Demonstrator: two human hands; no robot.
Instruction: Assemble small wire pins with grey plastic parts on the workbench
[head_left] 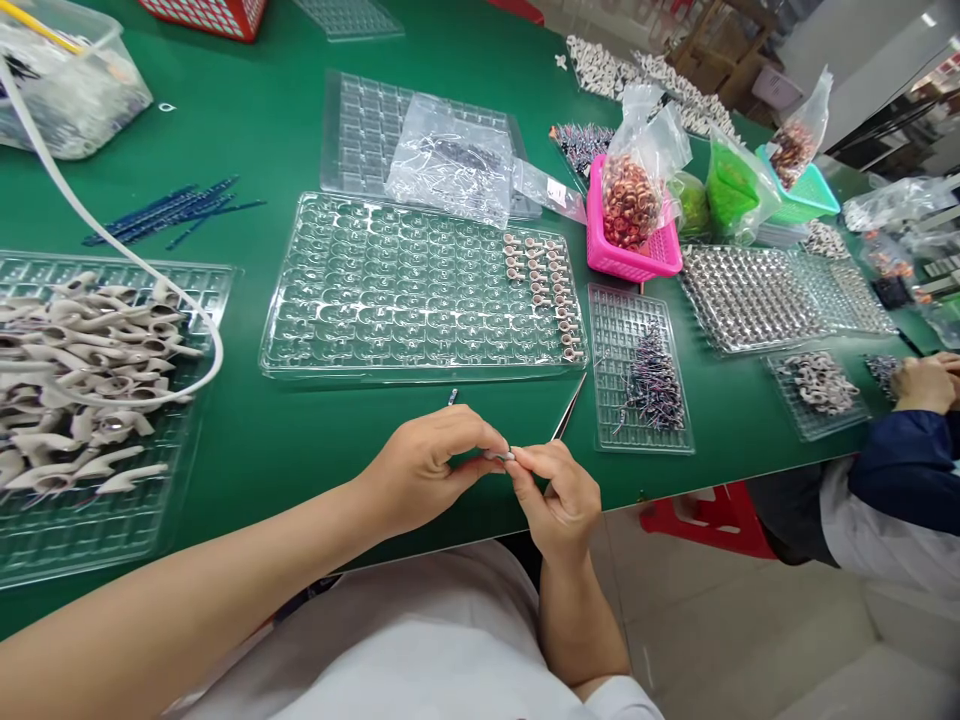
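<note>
My left hand (424, 468) and my right hand (559, 495) meet above the table's front edge. Both pinch a small pale plastic part (501, 456) between thumb and fingers; most of it is covered by the fingertips. Metal tweezers (568, 410) lie just behind my right hand. Behind both hands is a clear compartment tray (390, 375), with several small pale parts with round copper-coloured tops (538, 270) filling columns at its right end. A short dark piece (452, 397) lies between that tray and my left hand.
Left, pale curved shells (90, 350) pile on a tray under a white cable (217, 350). Right, a smaller tray (607, 380) holds thin wired parts (656, 380). A pink basket (637, 262) contains bagged copper-coloured rings (630, 205). A co-worker's hand (926, 382) is far right.
</note>
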